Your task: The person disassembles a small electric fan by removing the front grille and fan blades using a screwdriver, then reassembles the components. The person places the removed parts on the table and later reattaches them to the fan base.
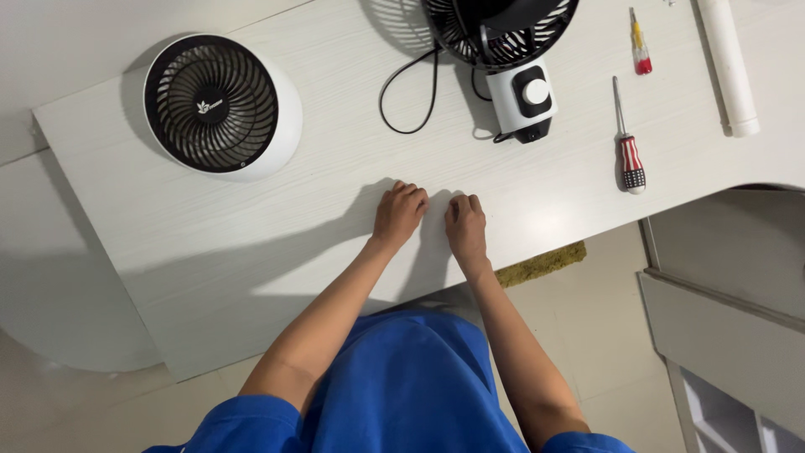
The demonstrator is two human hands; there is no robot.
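Round white fan (pixel 222 106) at ten o'clock; two red-handled screwdrivers (pixel 630 155) (pixel 641 50) and white tube (pixel 729 67) at two o'clock.

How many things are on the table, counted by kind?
Fans: 2, a white round one and a black one on a white base
Screwdrivers: 2, one with a red striped grip and a small red-yellow one
White tubes: 1
Total: 5
Both hands, left and right, rest empty on the table.
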